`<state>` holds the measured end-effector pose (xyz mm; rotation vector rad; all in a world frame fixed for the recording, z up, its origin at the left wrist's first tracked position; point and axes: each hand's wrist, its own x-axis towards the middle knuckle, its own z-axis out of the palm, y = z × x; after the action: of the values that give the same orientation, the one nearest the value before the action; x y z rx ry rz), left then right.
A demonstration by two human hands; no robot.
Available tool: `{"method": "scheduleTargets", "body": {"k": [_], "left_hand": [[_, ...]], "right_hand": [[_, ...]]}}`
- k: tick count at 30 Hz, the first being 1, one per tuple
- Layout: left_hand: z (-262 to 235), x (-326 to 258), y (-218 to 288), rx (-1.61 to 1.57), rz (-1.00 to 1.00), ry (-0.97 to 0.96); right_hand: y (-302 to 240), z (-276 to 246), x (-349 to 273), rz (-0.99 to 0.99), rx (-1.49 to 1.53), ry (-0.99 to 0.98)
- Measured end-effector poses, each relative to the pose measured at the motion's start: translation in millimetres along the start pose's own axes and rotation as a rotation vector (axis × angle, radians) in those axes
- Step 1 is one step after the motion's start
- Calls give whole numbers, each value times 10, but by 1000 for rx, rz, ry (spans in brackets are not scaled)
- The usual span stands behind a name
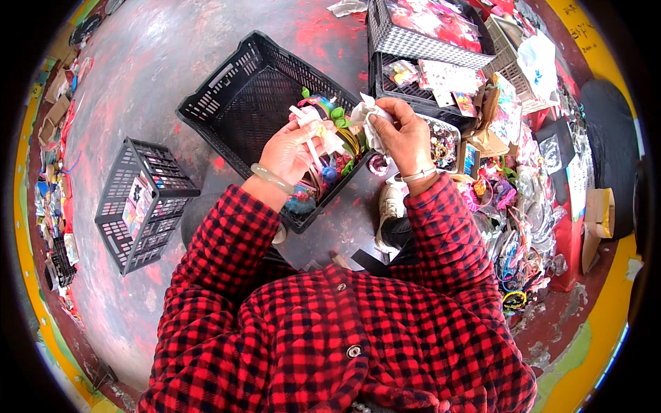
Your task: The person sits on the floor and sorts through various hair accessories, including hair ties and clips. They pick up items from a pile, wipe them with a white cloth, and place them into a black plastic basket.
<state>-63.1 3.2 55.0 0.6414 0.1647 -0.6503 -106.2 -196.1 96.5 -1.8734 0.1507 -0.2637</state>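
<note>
— Grey concrete floor (pixel 172 82), smeared with red paint, is seen beneath everything. What is being held?

— A white crumpled wrapper (pixel 368 118) is pinched in the right hand (pixel 406 138), whose fingers are curled shut around it. A small white-and-pink trinket (pixel 318 131) is gripped in the left hand (pixel 292 153), fingers likewise closed; both are held just above the near corner of the large black crate (pixel 241 103).

— How much has been dealt with, judging by what is shown?

— Only a modest cluster of colourful small items (pixel 337 148) is gathered in that crate's near corner; most of its bottom is left bare. A big tangled heap of packaged trinkets (pixel 516 206) is piled on the floor at the right, so the greater part appears left to be handled.

— And round about?

— A smaller black crate (pixel 141 206) with a flat packet inside is set at the left, well apart. Grey and black baskets (pixel 420 45) filled with packets are stacked beyond the hands.
</note>
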Motion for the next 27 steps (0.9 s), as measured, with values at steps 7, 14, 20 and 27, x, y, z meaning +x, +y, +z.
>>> {"method": "scheduleTargets", "body": {"k": [7, 14, 20, 27], "left_hand": [[47, -6, 99, -125, 33, 82], [-39, 39, -48, -36, 31, -8], [20, 2, 14, -105, -26, -140], [12, 27, 73, -154, 45, 33]], "right_hand": [[-94, 133, -128, -474, -261, 82], [-82, 319, -169, -886, -457, -204], [31, 327, -128, -756, -397, -59], [339, 10, 101, 171, 109, 103]]}}
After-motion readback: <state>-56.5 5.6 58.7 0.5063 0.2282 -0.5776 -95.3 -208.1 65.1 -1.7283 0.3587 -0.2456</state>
